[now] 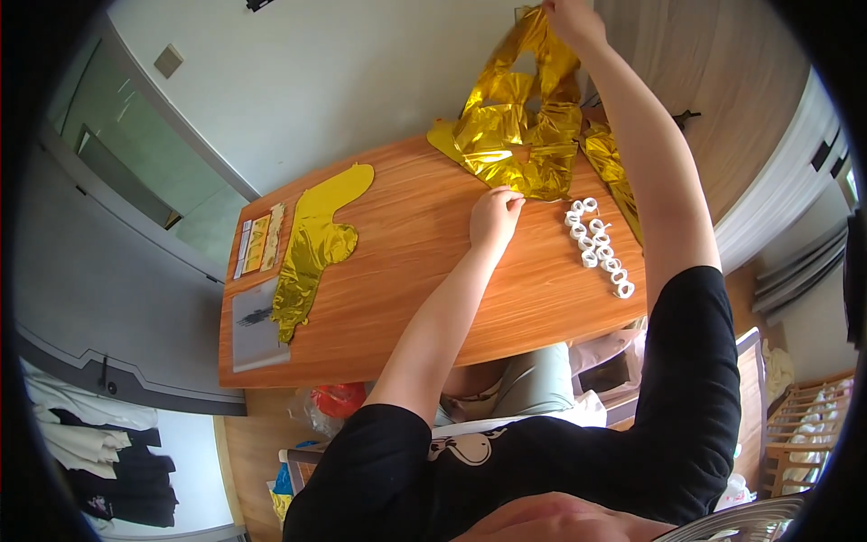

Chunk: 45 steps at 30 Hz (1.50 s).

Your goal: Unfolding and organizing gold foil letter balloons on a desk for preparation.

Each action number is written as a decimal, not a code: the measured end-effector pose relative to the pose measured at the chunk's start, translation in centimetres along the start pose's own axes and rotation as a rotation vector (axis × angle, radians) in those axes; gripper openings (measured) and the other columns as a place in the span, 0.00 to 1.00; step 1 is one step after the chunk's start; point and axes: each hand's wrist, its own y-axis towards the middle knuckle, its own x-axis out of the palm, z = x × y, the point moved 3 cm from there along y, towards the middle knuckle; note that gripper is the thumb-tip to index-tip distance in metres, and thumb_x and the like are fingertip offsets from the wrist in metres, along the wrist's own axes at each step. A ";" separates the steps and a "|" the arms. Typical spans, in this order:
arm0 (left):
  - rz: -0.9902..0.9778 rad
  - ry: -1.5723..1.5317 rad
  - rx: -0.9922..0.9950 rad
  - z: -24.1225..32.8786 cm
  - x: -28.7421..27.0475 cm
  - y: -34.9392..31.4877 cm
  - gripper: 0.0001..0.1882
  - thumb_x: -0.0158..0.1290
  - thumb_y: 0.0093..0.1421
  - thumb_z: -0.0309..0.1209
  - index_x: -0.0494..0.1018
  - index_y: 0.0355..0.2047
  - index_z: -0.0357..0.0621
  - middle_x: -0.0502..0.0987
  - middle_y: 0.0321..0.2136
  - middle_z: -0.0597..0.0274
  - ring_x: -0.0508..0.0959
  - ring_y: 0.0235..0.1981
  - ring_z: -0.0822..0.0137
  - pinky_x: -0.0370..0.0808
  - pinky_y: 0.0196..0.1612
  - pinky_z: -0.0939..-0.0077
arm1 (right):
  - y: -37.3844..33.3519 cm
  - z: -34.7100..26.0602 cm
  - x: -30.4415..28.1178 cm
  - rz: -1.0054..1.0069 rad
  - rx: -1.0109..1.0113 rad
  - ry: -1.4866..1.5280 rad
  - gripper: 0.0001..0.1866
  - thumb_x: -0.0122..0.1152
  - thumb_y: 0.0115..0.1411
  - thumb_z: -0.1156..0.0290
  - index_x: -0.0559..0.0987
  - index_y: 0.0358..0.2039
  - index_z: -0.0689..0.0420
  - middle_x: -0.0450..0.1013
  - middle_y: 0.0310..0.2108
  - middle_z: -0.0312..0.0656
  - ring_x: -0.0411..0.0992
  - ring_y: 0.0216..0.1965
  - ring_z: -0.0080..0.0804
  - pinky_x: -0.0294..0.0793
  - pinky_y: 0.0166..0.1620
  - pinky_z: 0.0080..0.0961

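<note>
A crinkled, deflated gold foil balloon (519,140) with openings in it is stretched upright over the far right part of the table. My right hand (576,25) is raised high and closed on its top end. Down at its lower edge, my left hand (495,219) has its fingers pinched together on the foil, just above the tabletop. Flat on the left half of the table lies another deflated gold foil balloon (312,239). Several small white rolls (596,244) stand in uneven rows to the right of my left hand.
More gold foil (612,167) lies at the table's right edge, partly behind my right arm. On the left of the wooden table (397,307) are a printed packet (257,244) and a clear plastic sleeve (262,330). A wall rises behind; a grey door (117,262) stands left.
</note>
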 end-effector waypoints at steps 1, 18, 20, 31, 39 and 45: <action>0.015 0.041 -0.040 -2.4 -2.4 -0.8 0.09 0.60 0.60 0.34 0.84 0.35 0.44 0.82 0.45 0.53 0.81 0.46 0.53 0.78 0.49 0.61 | -0.5 -6.0 -2.0 -0.015 0.057 0.041 0.19 0.59 0.65 0.52 0.79 0.45 0.55 0.76 0.49 0.52 0.72 0.55 0.48 0.72 0.55 0.46; -0.246 -0.166 -0.286 0.8 -1.0 0.3 0.32 0.66 0.57 0.43 0.73 0.58 0.45 0.76 0.57 0.51 0.78 0.55 0.55 0.75 0.57 0.62 | -5.6 -8.4 -29.8 0.403 -0.225 -0.306 0.14 0.53 0.64 0.62 0.80 0.41 0.57 0.79 0.43 0.51 0.75 0.48 0.53 0.73 0.50 0.48; 0.229 -0.096 0.080 -1.2 -3.3 -0.7 0.40 0.67 0.56 0.42 0.64 0.65 0.42 0.70 0.60 0.45 0.72 0.61 0.50 0.71 0.62 0.58 | -10.7 -9.3 -28.9 0.409 -0.809 -0.219 0.06 0.61 0.56 0.72 0.81 0.34 0.53 0.75 0.28 0.43 0.74 0.30 0.48 0.74 0.36 0.43; -0.084 0.117 0.666 18.0 -19.2 -13.2 0.38 0.64 0.55 0.52 0.65 0.64 0.61 0.54 0.72 0.55 0.51 0.74 0.51 0.26 0.71 0.39 | -30.8 -19.4 -37.7 -0.272 -1.293 0.388 0.09 0.64 0.50 0.69 0.76 0.33 0.53 0.57 0.15 0.22 0.59 0.13 0.16 0.52 0.18 0.21; -0.468 -0.332 0.268 15.7 -24.8 -20.2 0.10 0.64 0.59 0.29 0.76 0.40 0.51 0.81 0.47 0.59 0.80 0.49 0.60 0.68 0.58 0.53 | -26.4 -20.2 -39.0 -0.565 -0.964 0.403 0.05 0.69 0.38 0.67 0.79 0.13 0.49 0.64 0.18 0.32 0.66 0.20 0.38 0.64 0.31 0.42; -0.236 -0.480 -0.185 9.0 -27.3 -20.9 0.11 0.60 0.66 0.31 0.74 0.42 0.37 0.79 0.28 0.61 0.76 0.25 0.74 0.73 0.28 0.76 | -22.1 -18.9 -23.7 -0.577 -0.448 0.928 0.14 0.69 0.60 0.77 0.80 0.46 0.60 0.77 0.40 0.35 0.73 0.32 0.20 0.70 0.34 0.15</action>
